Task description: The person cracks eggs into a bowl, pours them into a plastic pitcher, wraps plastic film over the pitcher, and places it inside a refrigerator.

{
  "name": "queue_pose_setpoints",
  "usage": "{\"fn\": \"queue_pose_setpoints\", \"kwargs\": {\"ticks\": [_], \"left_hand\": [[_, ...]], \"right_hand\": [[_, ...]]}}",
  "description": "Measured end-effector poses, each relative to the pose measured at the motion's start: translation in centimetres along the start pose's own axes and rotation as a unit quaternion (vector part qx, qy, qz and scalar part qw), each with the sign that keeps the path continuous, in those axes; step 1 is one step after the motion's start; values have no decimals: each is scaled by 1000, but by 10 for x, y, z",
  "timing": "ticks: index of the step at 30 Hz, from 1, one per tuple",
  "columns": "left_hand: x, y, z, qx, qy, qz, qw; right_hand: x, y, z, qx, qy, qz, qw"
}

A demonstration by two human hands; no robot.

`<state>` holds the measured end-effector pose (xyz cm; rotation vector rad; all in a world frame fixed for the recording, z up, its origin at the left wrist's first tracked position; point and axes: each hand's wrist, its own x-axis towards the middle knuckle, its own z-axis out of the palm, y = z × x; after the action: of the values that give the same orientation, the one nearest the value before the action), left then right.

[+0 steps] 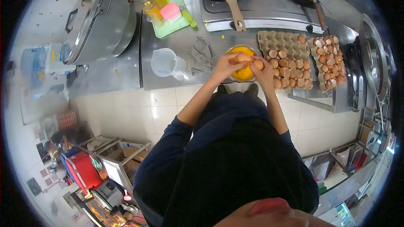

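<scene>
My left hand (225,66) pinches a brown egg (243,58) over a metal bowl (229,51). My right hand (264,74) grips another brown egg (258,64) right beside it, also above the bowl. Whether either shell is cracked I cannot tell. Inside the bowl lie orange-yellow yolks (243,75). To the right of my right hand, a cardboard egg tray (280,38) carries several brown eggs or shells in its nearer rows. A second egg tray (314,47) beyond it is filled with brown shells, some showing white insides.
Left of the bowl are a crumpled grey cloth (201,54) and a clear plastic jug (167,62). A green cutting board (171,28) bears a pink-lidded container (170,12). Behind, a gas stove (273,11) holds a frying pan (234,10). A large pot (105,27) stands far left.
</scene>
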<state>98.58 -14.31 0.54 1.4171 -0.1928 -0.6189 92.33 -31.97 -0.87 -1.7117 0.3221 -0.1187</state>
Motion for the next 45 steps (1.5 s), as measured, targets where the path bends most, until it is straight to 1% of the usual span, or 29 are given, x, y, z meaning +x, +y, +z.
{"fn": "queue_pose_setpoints", "kwargs": {"ticks": [1, 2, 6, 8, 9, 11, 12, 14, 15, 16, 17, 18, 19, 20, 22, 23, 25, 26, 29, 30, 32, 33, 36, 37, 39, 40, 41, 43, 45], "left_hand": [[2, -4, -5, 67, -2, 23, 997], [2, -3, -8, 134, -3, 47, 990], [1, 5, -12, 184, -9, 88, 979], [0, 11, -14, 293, -12, 167, 941], [2, 9, -14, 293, -15, 167, 941], [5, 9, -14, 380, 2, 277, 882], [5, 10, -15, 381, 1, 278, 882], [7, 13, -16, 370, 10, 296, 880], [7, 13, -17, 371, 8, 296, 880], [6, 13, -17, 291, -24, 190, 937], [8, 13, -15, 206, -56, 80, 974], [10, 9, -12, 206, -61, 79, 973], [11, 4, -9, 92, -98, 62, 989], [12, 4, -4, -24, -132, 43, 990], [14, 3, 8, -44, -133, 36, 989], [16, 4, 17, -64, -132, 33, 989], [27, -5, 33, -87, -132, 35, 987], [33, -8, 43, -107, -129, 36, 985], [62, -17, 87, -79, -107, 45, 990], [74, -19, 103, -81, -104, 46, 990], [105, -23, 137, 123, -95, 122, 980], [123, -32, 152, 122, -94, 123, 980], [166, -59, 190, 372, -17, 235, 898], [172, -64, 198, 371, -17, 237, 898], [181, -67, 212, 534, -5, 159, 831], [183, -69, 222, 535, -4, 162, 829], [185, -70, 231, 539, 61, 179, 821], [199, -69, 242, 544, 125, 196, 807], [228, -69, 249, 525, 75, 268, 804]], "right_hand": [[0, 6, 3, -37, 29, -63, 997], [-3, 2, 4, -37, 35, -62, 997], [-12, -6, 9, -153, 52, -105, 981], [-16, -6, 12, -189, 61, -118, 973], [-17, -7, 13, -195, 65, -130, 970], [-20, -8, 15, -200, 71, -141, 967], [-20, -8, 15, -179, 72, -119, 974], [-18, -5, 15, -156, 75, -98, 980], [-16, -2, 13, -47, 69, -93, 992], [-16, 1, 11, 61, 63, -87, 992], [-16, -5, 8, 62, 67, -87, 992], [-18, -16, 4, 106, 46, -23, 993], [-20, -22, 1, 149, 26, 42, 988], [-19, -18, -2, 150, 30, 44, 987], [-14, -12, -11, -30, 36, -150, 988], [-16, -18, -21, -32, 38, -149, 988], [-20, -40, -48, -77, -4, -57, 995], [-17, -35, -62, -37, 11, -69, 997], [-9, -25, -119, -64, 83, -88, 991], [-6, -20, -140, -66, 80, -89, 991], [-1, -3, -185, -42, 115, -49, 991], [0, 5, -206, -43, 114, -50, 991], [-2, 16, -261, -33, 155, 6, 987], [-4, 19, -275, -34, 156, 4, 987], [-6, 23, -300, -101, 181, 6, 978], [-8, 25, -311, -78, 185, 27, 979], [-8, 25, -320, -76, 185, 23, 979], [-11, 30, -335, -59, 176, 65, 980], [-12, 36, -343, -71, 185, 38, 979]]}}
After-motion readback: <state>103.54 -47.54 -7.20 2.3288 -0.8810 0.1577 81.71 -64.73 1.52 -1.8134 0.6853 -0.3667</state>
